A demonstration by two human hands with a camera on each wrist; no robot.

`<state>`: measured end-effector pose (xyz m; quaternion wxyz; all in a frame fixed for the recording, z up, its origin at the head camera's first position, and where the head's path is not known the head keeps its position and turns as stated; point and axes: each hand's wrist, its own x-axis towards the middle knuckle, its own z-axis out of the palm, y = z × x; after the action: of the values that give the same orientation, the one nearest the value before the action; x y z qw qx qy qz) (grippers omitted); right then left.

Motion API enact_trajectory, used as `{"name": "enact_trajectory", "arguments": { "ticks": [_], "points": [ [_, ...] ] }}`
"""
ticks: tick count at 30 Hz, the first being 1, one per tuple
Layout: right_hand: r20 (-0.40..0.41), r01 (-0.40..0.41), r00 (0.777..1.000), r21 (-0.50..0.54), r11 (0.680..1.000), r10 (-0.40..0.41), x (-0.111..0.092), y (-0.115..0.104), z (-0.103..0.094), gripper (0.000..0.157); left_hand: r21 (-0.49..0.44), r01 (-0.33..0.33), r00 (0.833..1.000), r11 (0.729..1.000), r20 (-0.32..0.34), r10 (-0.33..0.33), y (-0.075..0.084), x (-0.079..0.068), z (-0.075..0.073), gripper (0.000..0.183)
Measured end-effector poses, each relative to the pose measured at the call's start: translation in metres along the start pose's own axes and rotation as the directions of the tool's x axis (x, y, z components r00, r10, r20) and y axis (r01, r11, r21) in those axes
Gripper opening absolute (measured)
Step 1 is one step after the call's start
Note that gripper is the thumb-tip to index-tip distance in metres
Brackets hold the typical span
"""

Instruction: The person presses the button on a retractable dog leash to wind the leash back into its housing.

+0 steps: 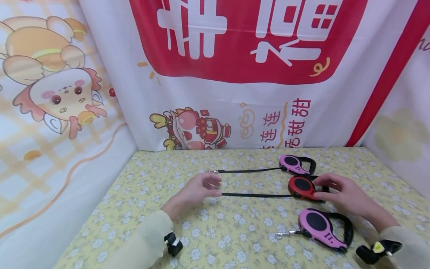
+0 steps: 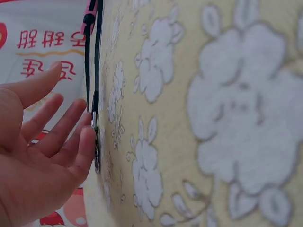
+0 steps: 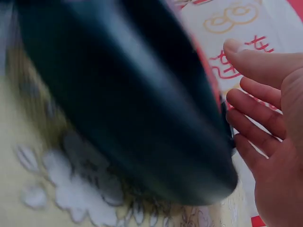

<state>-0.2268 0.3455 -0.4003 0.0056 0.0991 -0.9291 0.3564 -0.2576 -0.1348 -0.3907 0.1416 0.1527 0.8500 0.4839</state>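
- Head view, closest in: left sleeve [image 1: 141, 239] and right sleeve [image 1: 413, 248], each with a black wrist band [image 1: 173, 244].
- On the flowered bench [image 1: 248, 248], nearest of three: near pink leash [image 1: 314, 221], lying flat, only a short cord showing, small clip [image 1: 283, 234] pointing left.
- Beyond it: red leash [image 1: 301, 186], black strap [image 1: 256, 195] stretched out to the left hand [image 1: 198, 190], far end hidden there.
- Farthest back: far pink leash [image 1: 290, 163], with thin strap [image 1: 250, 171] also stretched leftward, its end just past the left hand.
- Right hand [image 1: 346, 194] at the red leash's handle, thumb and fingers parted.
- Judged from the layout: far pink leash apparently finished, red leash apparently in hand, near pink leash seemingly untouched.
- Left wrist view: left hand loosely open, fingers gently bent, nothing visibly gripped; fingertips beside or touching metal hardware [image 2: 97, 163], contact uncertain.
- Right wrist view: blurred dark handle [image 3: 123, 94] up front, probably the near pink leash's; behind it, right hand open, thumb well apart from fingers, no firm hold visible.
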Motion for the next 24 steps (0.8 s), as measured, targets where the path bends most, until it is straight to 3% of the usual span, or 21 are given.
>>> {"name": "enact_trajectory", "arguments": {
  "ticks": [5, 13, 21, 24],
  "points": [
    [0.008, -0.026, 1.000, -0.029, 0.999, 0.026, 0.006, 0.004, 0.003, 0.045, -0.016, 0.025, 0.999, 1.000, 0.033, -0.025, -0.007, 0.007, -0.002, 0.046],
    [0.023, 0.036, 0.999, -0.146, 0.989, -0.033, 0.008, 0.001, 0.000, 0.034, 0.066, 0.087, 0.995, 0.994, -0.049, -0.084, -0.011, 0.012, 0.001, 0.038],
    [0.120, 0.087, 0.991, -0.298, 0.950, -0.053, 0.014, 0.001, -0.001, 0.042, 0.141, 0.103, 0.993, 0.985, -0.074, -0.093, -0.011, 0.012, 0.002, 0.025],
    [0.140, 0.136, 0.986, -0.329, 0.934, -0.094, 0.015, 0.001, 0.000, 0.038, 0.171, 0.102, 0.993, 0.980, -0.077, -0.090, -0.011, 0.012, 0.002, 0.020]
  ]
}}
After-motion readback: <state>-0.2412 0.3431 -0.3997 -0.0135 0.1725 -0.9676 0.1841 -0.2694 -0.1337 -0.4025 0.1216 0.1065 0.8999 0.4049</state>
